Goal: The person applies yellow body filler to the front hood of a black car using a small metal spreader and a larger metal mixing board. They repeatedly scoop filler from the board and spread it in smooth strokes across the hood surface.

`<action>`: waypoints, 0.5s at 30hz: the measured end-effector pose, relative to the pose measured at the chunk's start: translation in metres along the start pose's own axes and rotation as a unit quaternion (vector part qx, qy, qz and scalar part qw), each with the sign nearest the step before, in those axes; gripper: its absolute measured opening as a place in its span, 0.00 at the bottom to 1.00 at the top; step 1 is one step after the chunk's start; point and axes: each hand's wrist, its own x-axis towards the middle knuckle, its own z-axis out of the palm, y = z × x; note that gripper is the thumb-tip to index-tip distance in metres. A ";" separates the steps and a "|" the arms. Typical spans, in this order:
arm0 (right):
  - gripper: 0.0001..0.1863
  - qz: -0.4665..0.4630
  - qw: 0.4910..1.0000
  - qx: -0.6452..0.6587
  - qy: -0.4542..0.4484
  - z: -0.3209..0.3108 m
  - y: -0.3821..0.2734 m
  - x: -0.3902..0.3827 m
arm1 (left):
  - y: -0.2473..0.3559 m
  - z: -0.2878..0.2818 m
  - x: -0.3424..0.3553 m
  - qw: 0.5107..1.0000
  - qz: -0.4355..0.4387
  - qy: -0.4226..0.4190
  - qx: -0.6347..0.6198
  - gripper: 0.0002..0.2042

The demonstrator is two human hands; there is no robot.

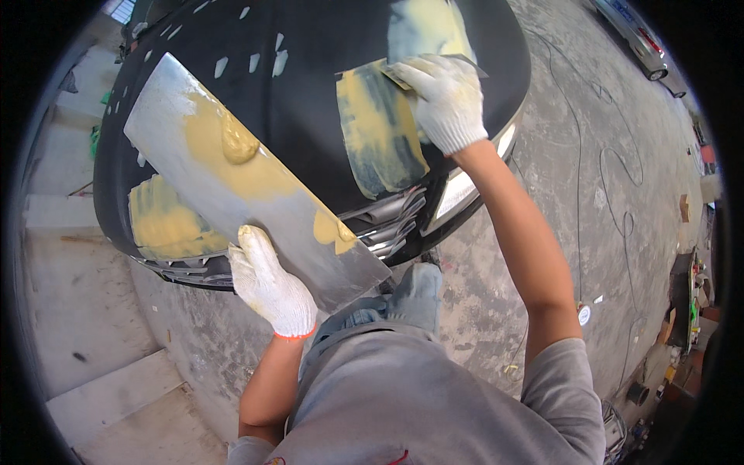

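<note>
My left hand (266,280), in a white knit glove, is closed on the lower edge of a long grey metal mixing board (298,240), thumb on top. Yellow body filler is smeared over the board, with a thick lump (239,146) toward its far end. My right hand (443,101), gloved too, grips a thin, wide putty spreader (397,78) against the black car hood (302,108). Most of the spreader hides under my fingers. A streaky yellow filler patch (380,132) lies just in front of it, and a paler patch (430,29) lies beyond.
Another filler patch (167,217) covers the hood's front left, partly behind the board. Small pale spots (254,62) dot the far hood. A headlight (456,194) sits below my right forearm. A cable (577,139) winds over the concrete floor at right; another car (635,35) stands far right.
</note>
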 end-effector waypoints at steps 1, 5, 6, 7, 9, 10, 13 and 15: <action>0.20 -0.002 1.000 -0.014 -0.009 0.009 0.002 0.010 | 0.001 -0.001 0.000 1.000 0.010 -0.001 0.008 0.19; 0.21 0.017 0.993 0.023 -0.115 0.022 0.006 0.024 | 0.002 -0.003 -0.004 1.000 -0.003 0.010 -0.007 0.17; 0.21 -0.013 0.996 0.038 -0.078 0.018 0.007 0.020 | 0.002 -0.002 -0.005 0.999 -0.015 0.017 -0.025 0.17; 0.19 -0.027 0.992 0.065 -0.103 0.011 0.006 0.012 | 0.001 0.000 -0.005 1.000 -0.003 0.028 -0.008 0.18; 0.17 -0.064 0.981 0.120 -0.138 -0.012 0.001 -0.016 | -0.002 0.005 -0.005 0.998 0.053 0.037 0.023 0.20; 0.16 -0.064 0.983 0.107 -0.135 -0.022 -0.004 -0.031 | -0.003 0.006 -0.005 0.999 0.021 0.043 0.024 0.20; 0.18 -0.079 0.982 0.119 -0.127 -0.046 -0.016 -0.076 | -0.005 0.007 -0.002 0.998 0.015 0.027 0.048 0.20; 0.19 -0.072 0.986 0.108 -0.105 -0.055 -0.024 -0.105 | -0.005 0.007 0.000 0.996 0.005 0.013 0.083 0.20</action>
